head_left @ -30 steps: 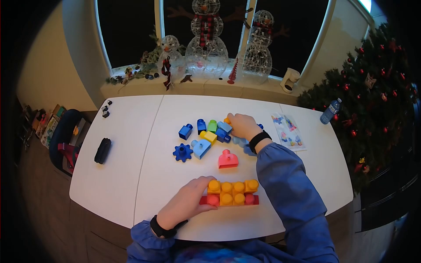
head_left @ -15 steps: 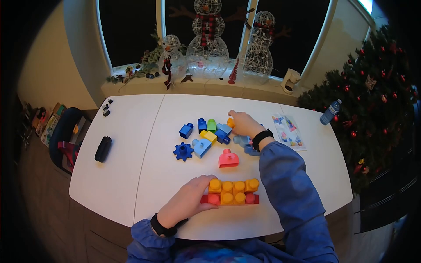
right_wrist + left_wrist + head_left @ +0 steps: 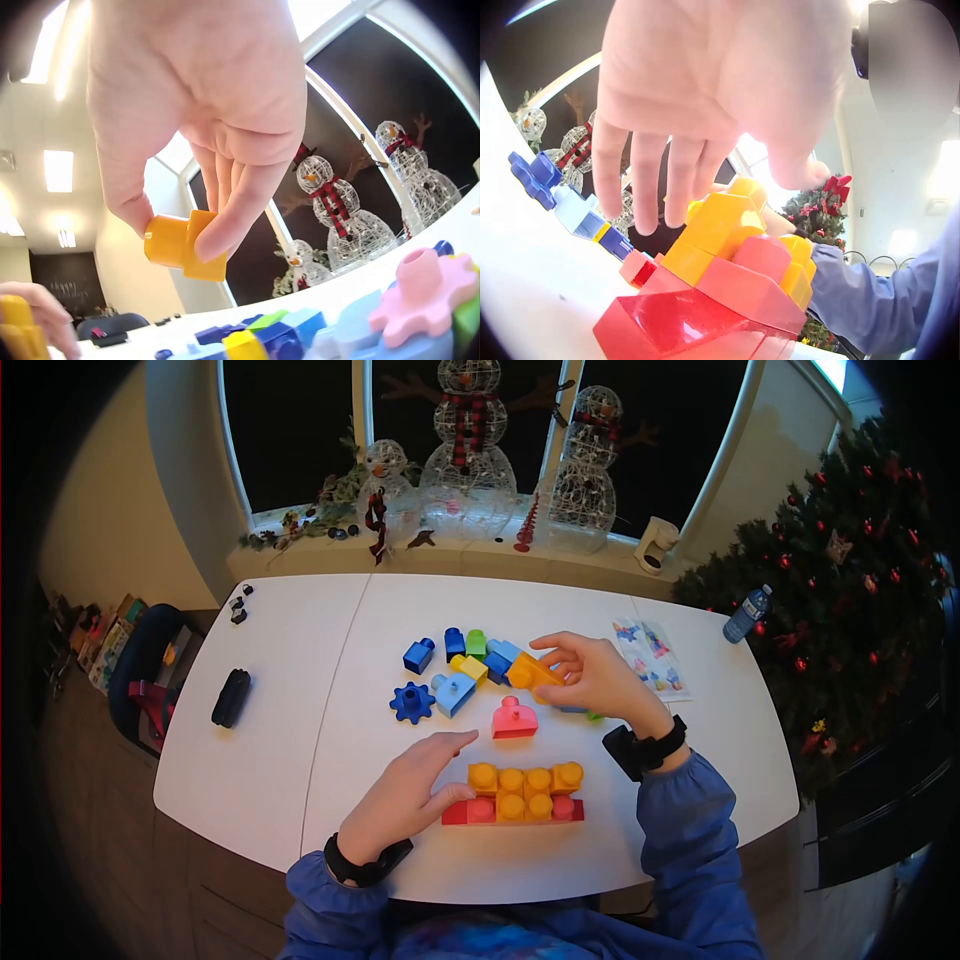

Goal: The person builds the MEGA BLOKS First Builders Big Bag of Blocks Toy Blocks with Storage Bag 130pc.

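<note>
My right hand [image 3: 605,685] pinches a yellow-orange toy building block [image 3: 202,244] between thumb and fingers, raised over the table beside the loose blocks. Near the table's front lies a joined block build [image 3: 525,796], orange blocks with round studs on a red base. At its left end is my left hand [image 3: 405,792], fingers stretched out and thumb by the build's corner. Just beyond the build stands a pink arched block [image 3: 514,722]. A blue gear piece [image 3: 412,703] and a light blue block [image 3: 453,695] lie farther left.
Several loose blocks, among them a green block [image 3: 475,643] and a yellow block [image 3: 468,669], cluster mid-table. A pink gear piece [image 3: 427,296] sits at the right. An instruction sheet [image 3: 652,660], a water bottle [image 3: 747,614] and a black case [image 3: 231,698] lie near the edges.
My right hand has lifted the orange block from the cluster and brought it nearer and to the right. My left hand has loosened from the build and straightened its fingers.
</note>
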Available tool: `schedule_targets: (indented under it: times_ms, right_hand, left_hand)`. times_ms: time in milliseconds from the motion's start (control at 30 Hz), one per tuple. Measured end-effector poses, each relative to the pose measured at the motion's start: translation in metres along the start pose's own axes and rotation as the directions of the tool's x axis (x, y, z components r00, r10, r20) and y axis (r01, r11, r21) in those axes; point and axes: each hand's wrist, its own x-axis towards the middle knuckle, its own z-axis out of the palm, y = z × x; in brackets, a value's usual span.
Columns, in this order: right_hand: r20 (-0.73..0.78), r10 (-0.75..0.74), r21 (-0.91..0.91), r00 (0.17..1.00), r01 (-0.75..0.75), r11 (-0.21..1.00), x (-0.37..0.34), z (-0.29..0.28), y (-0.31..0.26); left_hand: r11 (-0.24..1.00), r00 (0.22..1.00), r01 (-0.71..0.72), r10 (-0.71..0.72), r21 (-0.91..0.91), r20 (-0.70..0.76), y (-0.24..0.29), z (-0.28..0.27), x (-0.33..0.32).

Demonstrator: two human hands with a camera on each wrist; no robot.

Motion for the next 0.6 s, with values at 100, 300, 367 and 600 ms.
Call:
schedule_targets:
  times_ms: [100, 300, 367, 600]
  right_hand:
    - [0.099, -0.006, 0.109, 0.995, -0.005, 0.994, -0.029, 0.009, -0.014]
    - [0.230, -0.057, 0.296, 0.972, -0.014, 0.955, -0.059, 0.023, -0.032]
    - [0.183, -0.044, 0.281, 0.982, -0.009, 0.960, -0.066, 0.026, -0.035]
    - [0.043, -0.206, 0.024, 0.978, 0.205, 0.978, -0.090, 0.037, -0.041]
  left_hand:
    - [0.980, 0.970, -0.150, 0.171, 0.128, -0.172, 0.016, -0.002, 0.012]
    - [0.910, 0.902, -0.342, 0.388, 0.235, -0.191, 0.030, 0.007, 0.027]
    - [0.908, 0.893, -0.349, 0.398, 0.233, -0.210, 0.030, 0.011, 0.027]
    - [0.926, 0.912, -0.314, 0.355, 0.209, -0.204, 0.033, 0.022, 0.021]
